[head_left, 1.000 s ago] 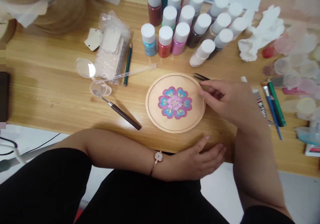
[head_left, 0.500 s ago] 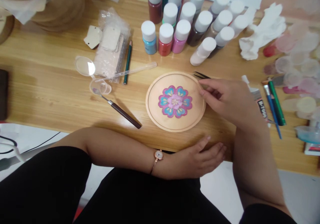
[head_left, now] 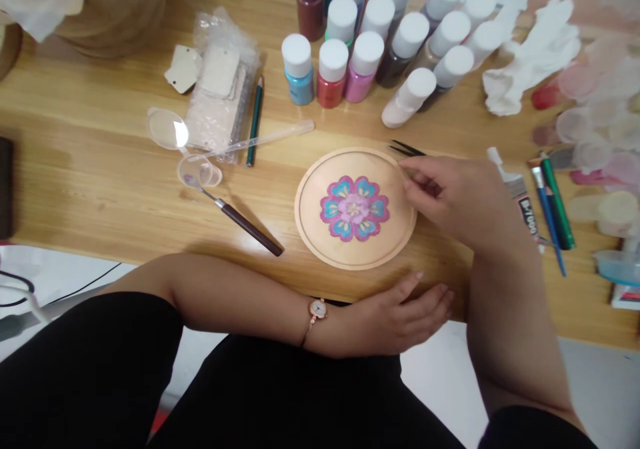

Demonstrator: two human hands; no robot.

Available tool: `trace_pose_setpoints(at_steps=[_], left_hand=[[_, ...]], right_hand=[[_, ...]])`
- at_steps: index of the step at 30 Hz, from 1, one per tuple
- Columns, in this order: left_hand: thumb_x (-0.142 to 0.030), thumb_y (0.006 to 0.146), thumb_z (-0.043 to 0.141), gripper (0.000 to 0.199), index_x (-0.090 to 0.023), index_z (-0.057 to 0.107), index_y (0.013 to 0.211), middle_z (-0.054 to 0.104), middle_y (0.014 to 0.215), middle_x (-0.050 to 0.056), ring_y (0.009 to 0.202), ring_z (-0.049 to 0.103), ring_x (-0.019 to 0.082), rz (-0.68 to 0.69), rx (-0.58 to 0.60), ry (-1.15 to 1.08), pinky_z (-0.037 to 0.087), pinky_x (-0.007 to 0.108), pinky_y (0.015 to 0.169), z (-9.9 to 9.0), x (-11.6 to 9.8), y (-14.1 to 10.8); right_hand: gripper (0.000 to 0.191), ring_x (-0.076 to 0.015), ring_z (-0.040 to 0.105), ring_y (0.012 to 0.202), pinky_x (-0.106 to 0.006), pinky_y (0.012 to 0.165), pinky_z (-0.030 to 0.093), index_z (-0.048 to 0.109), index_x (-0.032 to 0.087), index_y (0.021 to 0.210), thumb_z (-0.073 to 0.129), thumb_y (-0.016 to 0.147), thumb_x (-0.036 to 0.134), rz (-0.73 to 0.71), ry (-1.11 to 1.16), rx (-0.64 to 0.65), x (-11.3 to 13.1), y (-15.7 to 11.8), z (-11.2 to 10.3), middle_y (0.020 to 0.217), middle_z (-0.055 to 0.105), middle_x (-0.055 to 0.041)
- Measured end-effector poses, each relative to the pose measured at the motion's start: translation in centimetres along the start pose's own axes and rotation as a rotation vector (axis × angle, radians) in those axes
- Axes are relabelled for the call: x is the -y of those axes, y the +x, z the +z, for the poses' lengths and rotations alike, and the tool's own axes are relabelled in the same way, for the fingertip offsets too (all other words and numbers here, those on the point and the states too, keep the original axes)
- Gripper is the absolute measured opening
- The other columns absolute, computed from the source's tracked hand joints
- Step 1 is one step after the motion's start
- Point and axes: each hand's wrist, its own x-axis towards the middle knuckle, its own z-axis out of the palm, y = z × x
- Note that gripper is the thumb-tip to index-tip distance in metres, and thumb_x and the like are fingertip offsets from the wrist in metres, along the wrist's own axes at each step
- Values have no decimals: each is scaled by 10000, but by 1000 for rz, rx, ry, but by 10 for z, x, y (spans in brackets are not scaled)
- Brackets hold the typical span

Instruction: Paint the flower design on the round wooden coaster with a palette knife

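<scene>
A round wooden disc [head_left: 315, 199] with a raised rim lies on the table, a painted pink and blue flower [head_left: 354, 209] at its centre. My right hand [head_left: 450, 195] sits at the disc's right edge, its fingertips at the rim. Black tweezers [head_left: 406, 148] stick out past those fingers, and their lower part is hidden by the hand. My left hand [head_left: 400, 319] rests flat near the table's front edge, fingers slightly apart and holding nothing. A watch [head_left: 317, 310] circles my left wrist.
Several white-capped paint bottles [head_left: 330, 79] stand behind the disc. To the left lie a palette knife [head_left: 250, 230], a plastic cup [head_left: 200, 171], a dropper [head_left: 265, 135] and a pencil [head_left: 255, 122]. A glue tube [head_left: 520, 199], brushes [head_left: 550, 212] and a crumpled white glove [head_left: 530, 59] lie right.
The whole view has drifted slightly, with the bottles and table items sitting a little higher and the disc a little further right. Neither hand has visibly changed its hold.
</scene>
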Motion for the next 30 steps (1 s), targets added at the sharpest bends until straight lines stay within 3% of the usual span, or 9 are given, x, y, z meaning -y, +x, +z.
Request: trace_pose_setpoints(at_steps=[7, 12, 15, 21, 30], left_hand=[[-188, 1060, 328, 482, -123, 527, 1495, 521, 1569, 145, 1455, 501, 252, 23, 39, 3, 519, 450, 1125, 0, 0, 0], [-174, 1058, 328, 475, -128, 556, 1473, 545, 1551, 133, 1432, 528, 237, -2, -1, 5, 518, 445, 1136, 0, -1, 0], [-161, 1056, 326, 475, -135, 571, 1462, 558, 1542, 120, 1426, 535, 226, -16, -16, 2, 517, 436, 1141, 0, 0, 0], [-180, 1064, 315, 484, -119, 529, 1494, 522, 1569, 143, 1452, 507, 243, 19, 33, 3, 511, 446, 1146, -1, 0, 0], [-159, 1057, 307, 486, -124, 551, 1475, 547, 1550, 128, 1433, 530, 232, 9, 9, 7, 525, 428, 1132, -1, 1, 0]], right_hand=[[306, -188, 577, 623, -312, 612, 375, 774, 163, 1008, 540, 822, 223, -42, 32, -23, 0, 1, 0, 730, 724, -57], [310, -197, 597, 629, -323, 623, 406, 780, 217, 1029, 542, 830, 218, -21, 32, -11, 0, 0, -1, 730, 728, -38], [289, -191, 605, 621, -318, 622, 413, 774, 187, 1016, 565, 818, 208, -9, 56, -6, -1, 0, -1, 706, 716, -42], [271, -189, 606, 608, -327, 623, 427, 769, 205, 1002, 575, 814, 214, -6, 61, -19, -3, 0, 0, 701, 717, -29], [279, -199, 627, 633, -339, 626, 447, 766, 214, 1019, 589, 803, 211, -1, 67, -71, -3, 0, 2, 740, 735, -37]])
